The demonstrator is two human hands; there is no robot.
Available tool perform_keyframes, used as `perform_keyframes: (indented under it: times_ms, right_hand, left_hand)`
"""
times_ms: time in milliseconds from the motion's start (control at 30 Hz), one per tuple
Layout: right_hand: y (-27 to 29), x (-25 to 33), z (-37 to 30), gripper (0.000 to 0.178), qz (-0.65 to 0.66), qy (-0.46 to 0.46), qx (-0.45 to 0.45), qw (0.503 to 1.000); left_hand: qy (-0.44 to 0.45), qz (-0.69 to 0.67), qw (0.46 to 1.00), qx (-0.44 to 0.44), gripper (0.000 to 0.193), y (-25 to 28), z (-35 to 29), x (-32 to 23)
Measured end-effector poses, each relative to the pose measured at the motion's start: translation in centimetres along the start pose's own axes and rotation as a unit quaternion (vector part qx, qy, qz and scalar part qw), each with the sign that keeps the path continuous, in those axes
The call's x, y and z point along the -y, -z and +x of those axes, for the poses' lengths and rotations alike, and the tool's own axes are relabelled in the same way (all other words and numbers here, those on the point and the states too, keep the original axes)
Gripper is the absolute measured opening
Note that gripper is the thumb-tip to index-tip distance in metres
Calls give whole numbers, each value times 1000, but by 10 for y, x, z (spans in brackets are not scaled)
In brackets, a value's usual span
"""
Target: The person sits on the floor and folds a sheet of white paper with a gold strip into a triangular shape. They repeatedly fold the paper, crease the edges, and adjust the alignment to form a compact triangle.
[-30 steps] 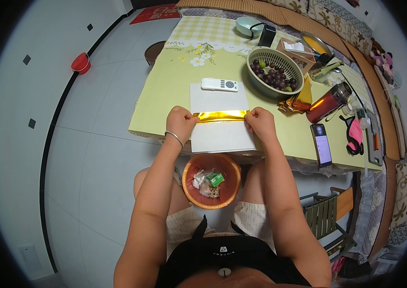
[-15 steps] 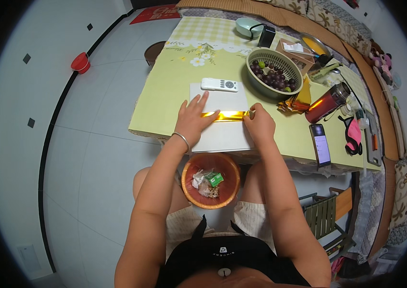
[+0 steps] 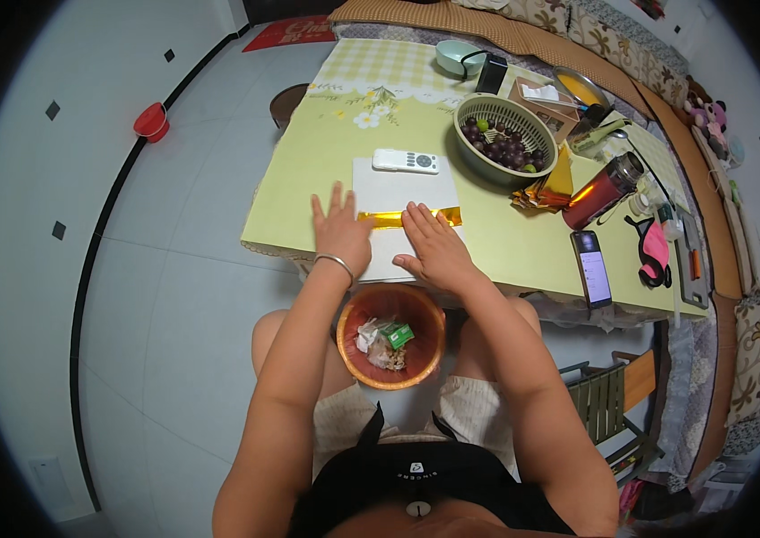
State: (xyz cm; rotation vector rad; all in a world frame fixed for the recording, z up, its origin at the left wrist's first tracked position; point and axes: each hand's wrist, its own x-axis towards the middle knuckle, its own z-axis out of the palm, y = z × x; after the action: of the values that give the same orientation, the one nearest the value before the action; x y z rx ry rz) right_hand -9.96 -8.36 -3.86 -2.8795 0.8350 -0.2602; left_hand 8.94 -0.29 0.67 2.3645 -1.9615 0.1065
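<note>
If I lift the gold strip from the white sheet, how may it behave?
The gold strip is probably floppy, because it looks thin and lies flat. It is likely light, being narrow. Its shiny surface may feel slippery under the right hand.

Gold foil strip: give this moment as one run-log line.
gold foil strip: across white sheet; right hand: flat over strip; left hand: spread, by strip's left end

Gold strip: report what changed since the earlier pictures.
The left hand has released its pinch on the gold strip and spread open; the right hand let go of the other end and moved left, flat over the strip. Strip, white sheet and remote stay put.
</note>
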Motion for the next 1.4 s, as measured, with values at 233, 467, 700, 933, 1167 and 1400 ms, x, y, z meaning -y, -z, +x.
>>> perform_keyframes:
  times_ms: [233, 467, 700, 933, 1167, 1400]
  right_hand:
    - [0, 0, 3, 78, -51, 5, 48, 998]
    - [-5, -5, -2, 85, 33, -3, -9, 999]
    - [16, -37, -24, 89, 23, -98, 15, 995]
    - [20, -41, -31, 90, 12, -126, 24, 992]
    - [22, -39, -27, 73, 86, -116, -82, 986]
    - [34, -46, -31, 30, 800, -209, -163, 538]
  left_hand:
    - [-177, -218, 955, -98, 88, -35, 1, -34]
    - [-97, -153, 983, -9, 114, -40, -11, -31]
    - [-22, -96, 995, -24, 114, -40, -28, -21]
    - [102, -47, 993, 37, 110, -11, -32, -30]
    - [-156, -129, 975, -89, 74, -33, -3, -30]
    - [-109, -222, 966, -75, 39, -25, 11, -30]
